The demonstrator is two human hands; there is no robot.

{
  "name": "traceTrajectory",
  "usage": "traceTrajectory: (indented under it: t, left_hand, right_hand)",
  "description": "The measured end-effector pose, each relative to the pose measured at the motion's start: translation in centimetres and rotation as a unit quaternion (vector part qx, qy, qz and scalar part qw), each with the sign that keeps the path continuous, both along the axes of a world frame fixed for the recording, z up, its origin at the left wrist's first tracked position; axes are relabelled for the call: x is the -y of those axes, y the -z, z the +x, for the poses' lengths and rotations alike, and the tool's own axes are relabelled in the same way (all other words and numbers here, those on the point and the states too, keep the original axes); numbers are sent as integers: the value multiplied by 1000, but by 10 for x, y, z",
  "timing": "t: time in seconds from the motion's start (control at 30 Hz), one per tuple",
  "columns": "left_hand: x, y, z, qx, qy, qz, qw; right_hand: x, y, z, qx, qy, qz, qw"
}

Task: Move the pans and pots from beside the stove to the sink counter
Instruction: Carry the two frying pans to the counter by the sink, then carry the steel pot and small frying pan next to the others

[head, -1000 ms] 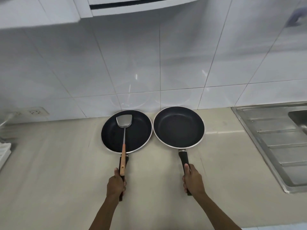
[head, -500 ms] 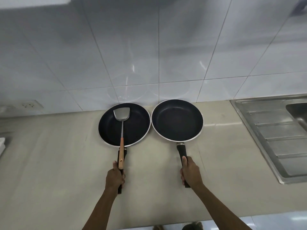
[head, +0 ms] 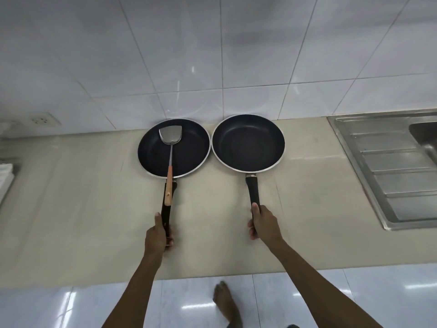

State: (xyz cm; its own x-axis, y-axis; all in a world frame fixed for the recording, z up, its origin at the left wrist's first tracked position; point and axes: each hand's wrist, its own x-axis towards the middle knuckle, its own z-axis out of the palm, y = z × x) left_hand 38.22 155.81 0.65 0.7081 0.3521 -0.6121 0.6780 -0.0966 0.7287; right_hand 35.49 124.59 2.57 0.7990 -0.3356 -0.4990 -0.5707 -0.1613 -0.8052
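From the head camera, two dark frying pans sit side by side on the beige counter (head: 71, 185), rims almost touching, against the far tiled wall. The left pan (head: 189, 152) carries a metal spatula (head: 170, 150) whose wooden grip lies along the pan's handle. The left hand (head: 157, 237) is clenched around that black handle; the right hand (head: 263, 224) grasps the handle of the right pan (head: 248, 143). The steel sink drainboard (head: 387, 166) lies to the right, apart from both pans.
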Motion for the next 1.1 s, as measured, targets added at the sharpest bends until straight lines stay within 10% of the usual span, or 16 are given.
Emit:
traceTrajectory:
  t: [0.17,0.3,0.5,0.77,1.1]
  left_hand:
    - [25,-1,-64,12,-8,13,1000]
    - [92,-12,-130,31,139,130,981]
    - [265,-19,-246,212,488,412,740]
    - [518,-64,-348,377,648,319,579]
    - [799,-132,-425,503,731,238,394]
  right_hand:
    - [17,6,-60,5,-62,21,998]
    - [57,6,-123,71,-231,-174,955]
    - [166,6,-252,139,-311,-340,876]
    - [372,-30,-441,75,-147,-552,817]
    - [566,-105,-581,-79,137,-558,815]
